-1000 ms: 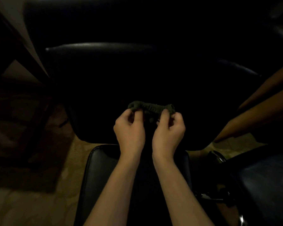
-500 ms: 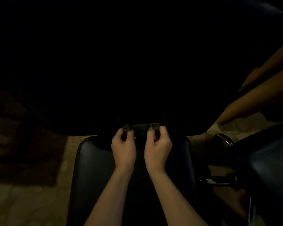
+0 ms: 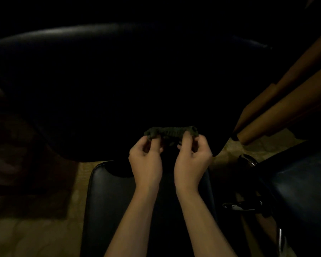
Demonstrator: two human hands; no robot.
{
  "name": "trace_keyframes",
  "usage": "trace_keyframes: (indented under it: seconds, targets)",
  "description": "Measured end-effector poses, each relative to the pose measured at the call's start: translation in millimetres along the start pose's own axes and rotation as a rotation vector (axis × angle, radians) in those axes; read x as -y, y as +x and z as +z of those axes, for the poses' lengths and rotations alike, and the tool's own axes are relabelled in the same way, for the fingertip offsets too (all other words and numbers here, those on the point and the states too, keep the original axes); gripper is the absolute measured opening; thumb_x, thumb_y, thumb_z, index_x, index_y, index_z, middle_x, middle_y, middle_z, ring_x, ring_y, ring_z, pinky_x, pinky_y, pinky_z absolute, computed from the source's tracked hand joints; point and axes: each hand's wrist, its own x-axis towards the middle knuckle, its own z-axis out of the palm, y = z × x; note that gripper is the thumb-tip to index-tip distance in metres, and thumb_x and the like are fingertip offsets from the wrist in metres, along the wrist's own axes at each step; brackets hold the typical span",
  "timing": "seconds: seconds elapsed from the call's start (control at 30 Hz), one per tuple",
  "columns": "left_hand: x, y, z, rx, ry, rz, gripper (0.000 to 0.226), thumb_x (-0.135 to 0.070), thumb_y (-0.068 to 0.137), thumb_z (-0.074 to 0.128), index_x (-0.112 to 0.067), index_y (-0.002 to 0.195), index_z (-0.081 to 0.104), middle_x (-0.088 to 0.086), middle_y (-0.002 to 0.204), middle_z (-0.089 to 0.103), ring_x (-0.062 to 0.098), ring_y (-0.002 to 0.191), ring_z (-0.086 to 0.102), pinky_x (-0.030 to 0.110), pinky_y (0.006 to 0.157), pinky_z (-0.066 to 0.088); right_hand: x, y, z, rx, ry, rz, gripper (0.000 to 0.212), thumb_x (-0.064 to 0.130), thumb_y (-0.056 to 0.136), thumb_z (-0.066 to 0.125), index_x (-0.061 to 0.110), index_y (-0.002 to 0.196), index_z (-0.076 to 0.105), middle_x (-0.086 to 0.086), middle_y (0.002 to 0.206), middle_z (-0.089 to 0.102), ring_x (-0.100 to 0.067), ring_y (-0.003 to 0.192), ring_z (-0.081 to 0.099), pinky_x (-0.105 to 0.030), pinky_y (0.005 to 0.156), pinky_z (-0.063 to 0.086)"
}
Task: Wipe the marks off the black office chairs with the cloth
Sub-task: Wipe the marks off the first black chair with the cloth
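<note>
A dark green cloth (image 3: 171, 133) is bunched into a short roll. My left hand (image 3: 145, 162) pinches its left end and my right hand (image 3: 192, 162) pinches its right end, both with fingers curled. The cloth hangs just above the near part of a large black office chair (image 3: 109, 86), whose dark seat and back fill the middle of the view. Below my wrists lies a narrower black padded part (image 3: 107, 197) of a chair. The room is very dim and no marks on the chair can be made out.
Another dark blue-black chair seat (image 3: 300, 186) with shiny metal parts (image 3: 248, 160) stands at the right. Brown wooden furniture legs (image 3: 278, 112) slant in from the upper right. Pale patterned floor (image 3: 35, 236) shows at the lower left.
Both hands have spread slightly apart, stretching the bunched cloth wider. The view has tilted up, so the chair's lit back edge shows again at the top.
</note>
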Motion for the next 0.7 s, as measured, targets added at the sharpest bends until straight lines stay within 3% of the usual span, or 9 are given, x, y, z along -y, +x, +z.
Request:
trace_keyframes:
  seconds: [0.17,0.33,0.47,0.6,0.7]
  targets:
    - [-11,0,16,-0.055,0.032,0.042,0.025,-0.017,0.098,0.057,-0.031,0.082,0.069,-0.007,0.079,0.070,0.009,0.080,0.067,0.023,0.071,0.054,7,21,-1,0.029,-0.083,-0.144,0.025,0.023,0.099,0.053,0.001,0.090,0.060,-0.009,0.075,0.060,-0.004,0.056,0.055,-0.010,0.050,0.038]
    - [5,-3,21,-0.085,0.188,0.013,0.023,-0.013,0.097,0.055,-0.021,0.076,0.062,-0.004,0.063,0.055,0.001,0.053,0.046,0.015,0.050,0.038,-24,16,-5,0.056,-0.138,-0.085,0.029,0.032,0.098,0.050,0.006,0.098,0.062,-0.009,0.083,0.063,-0.006,0.064,0.057,-0.017,0.055,0.044]
    - [20,-4,19,-0.062,0.240,-0.027,0.021,-0.013,0.097,0.054,-0.018,0.080,0.064,-0.002,0.064,0.055,0.000,0.051,0.045,0.014,0.048,0.036,-40,13,-8,0.056,-0.201,-0.052,0.026,0.029,0.098,0.051,0.006,0.098,0.062,-0.008,0.086,0.064,-0.010,0.070,0.062,-0.017,0.059,0.048]
    - [37,-6,14,-0.043,0.185,-0.217,0.027,-0.015,0.099,0.054,-0.029,0.077,0.063,-0.001,0.072,0.059,0.002,0.061,0.051,0.009,0.049,0.041,-63,0,-16,0.077,-0.202,0.077,0.021,0.023,0.098,0.053,0.004,0.102,0.063,-0.014,0.093,0.066,-0.016,0.079,0.064,-0.014,0.063,0.049]
    - [52,0,16,-0.047,0.217,-0.176,0.029,-0.015,0.099,0.054,-0.029,0.075,0.061,0.001,0.073,0.059,0.002,0.060,0.050,0.013,0.053,0.041,-77,1,-18,0.094,-0.160,0.082,0.022,0.022,0.098,0.052,0.004,0.106,0.063,-0.014,0.093,0.065,-0.015,0.080,0.063,-0.019,0.067,0.050]
